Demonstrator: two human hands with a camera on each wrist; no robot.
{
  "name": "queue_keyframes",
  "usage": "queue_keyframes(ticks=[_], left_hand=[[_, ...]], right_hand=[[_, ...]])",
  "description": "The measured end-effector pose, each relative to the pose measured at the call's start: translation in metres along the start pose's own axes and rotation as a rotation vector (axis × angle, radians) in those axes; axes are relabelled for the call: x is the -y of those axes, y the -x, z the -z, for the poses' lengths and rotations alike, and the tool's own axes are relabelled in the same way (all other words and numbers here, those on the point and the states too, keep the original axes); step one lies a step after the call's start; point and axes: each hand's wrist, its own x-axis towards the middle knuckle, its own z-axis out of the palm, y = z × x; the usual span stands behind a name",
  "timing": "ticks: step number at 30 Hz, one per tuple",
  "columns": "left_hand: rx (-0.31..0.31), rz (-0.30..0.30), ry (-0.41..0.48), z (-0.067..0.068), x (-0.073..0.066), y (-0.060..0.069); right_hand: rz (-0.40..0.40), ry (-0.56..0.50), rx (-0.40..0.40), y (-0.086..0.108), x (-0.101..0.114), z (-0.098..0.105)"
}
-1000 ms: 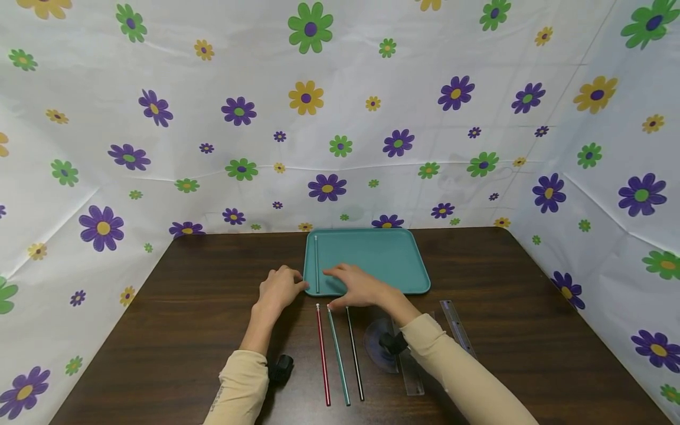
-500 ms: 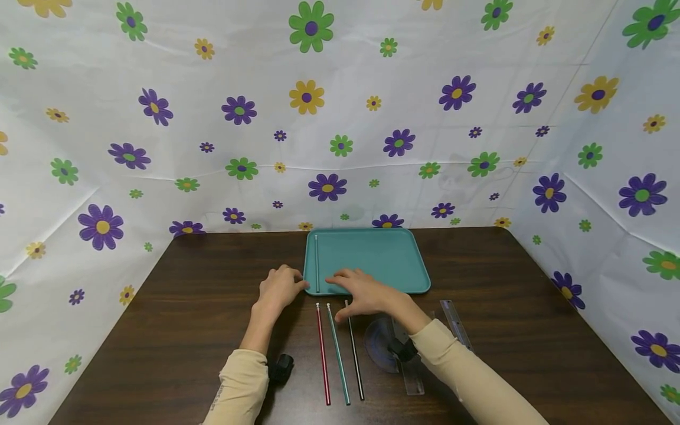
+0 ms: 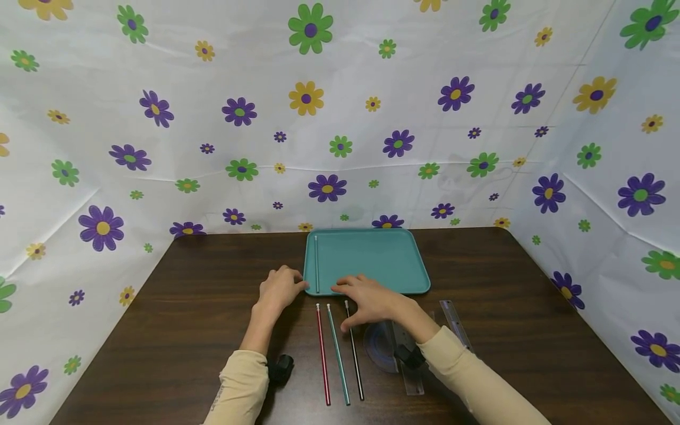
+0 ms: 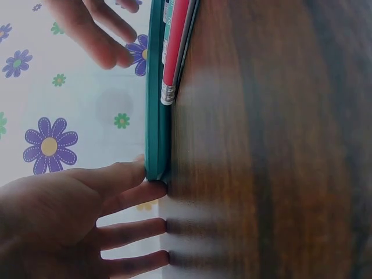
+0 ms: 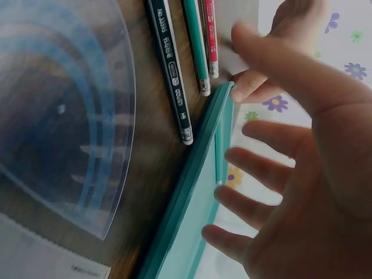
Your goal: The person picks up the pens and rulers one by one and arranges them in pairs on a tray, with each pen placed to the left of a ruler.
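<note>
At the near left corner of the teal tray (image 3: 372,260), my left hand (image 3: 278,290) pinches the rim between thumb and index finger; the other fingertips rest on the table in the left wrist view. My right hand (image 3: 372,301) hovers with spread fingers over the tray's near edge and the top of the black pencil (image 3: 355,354), holding nothing. Left of that pencil lie a green pencil (image 3: 338,357) and a red pencil (image 3: 323,360), eraser ends toward the tray. Another pencil (image 3: 317,265) lies lengthwise along the tray's left side.
A clear protractor (image 3: 378,348) lies partly under my right wrist. Beside it are a clear set-square-like piece (image 3: 413,381) and a ruler (image 3: 455,324) on the brown table (image 3: 212,307). Flowered cloth (image 3: 340,118) stands behind the table.
My right hand has moved right and slightly toward me, from the green pencil's top to the black pencil's. That pencil's top has shifted slightly. My left hand stays at the tray corner.
</note>
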Motion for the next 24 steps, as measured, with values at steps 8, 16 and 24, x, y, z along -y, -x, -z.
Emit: queue_keyframes(ticks=[8,16,24], left_hand=[[-0.014,0.001,-0.001,0.0,0.001,0.001],[-0.002,0.001,0.012,0.0,-0.001,0.003],[-0.003,-0.006,0.011,0.001,-0.001,0.003]], right_hand=[[0.038,0.045,0.049,0.01,0.0,-0.003],[0.032,0.061,0.047,0.025,-0.002,-0.005],[0.014,0.08,0.071,0.039,-0.002,-0.004]])
